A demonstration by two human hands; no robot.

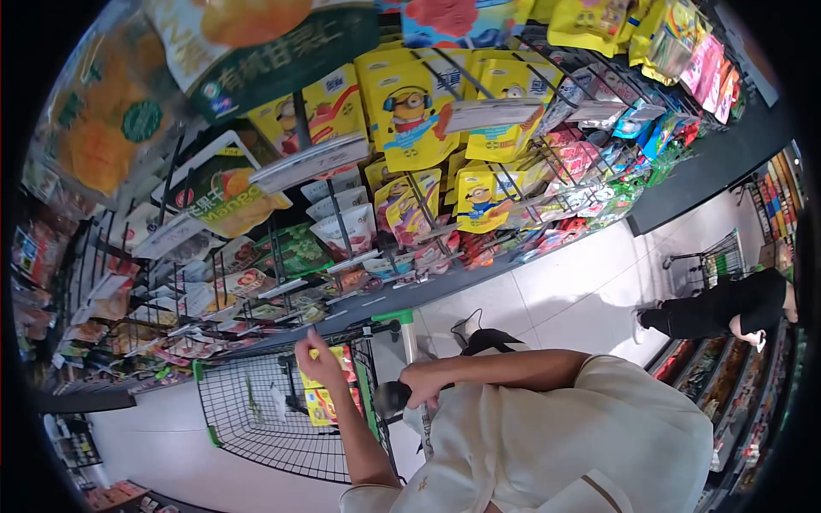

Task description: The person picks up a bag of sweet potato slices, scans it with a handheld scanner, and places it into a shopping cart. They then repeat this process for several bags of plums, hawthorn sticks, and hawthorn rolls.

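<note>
The left hand (318, 366) is up over the black wire shopping cart with green corners (256, 410). It pinches a flat yellow snack packet (329, 389), and the packet hangs just inside the cart near its right side. The right hand (425, 382) is curled tight around the cart's grey handle bar (409, 342). Above the cart, on the far side, stands a rack of hanging yellow cartoon snack bags (410, 111). Far off on the right, another person in black clothes (727, 309) bends beside a second cart.
</note>
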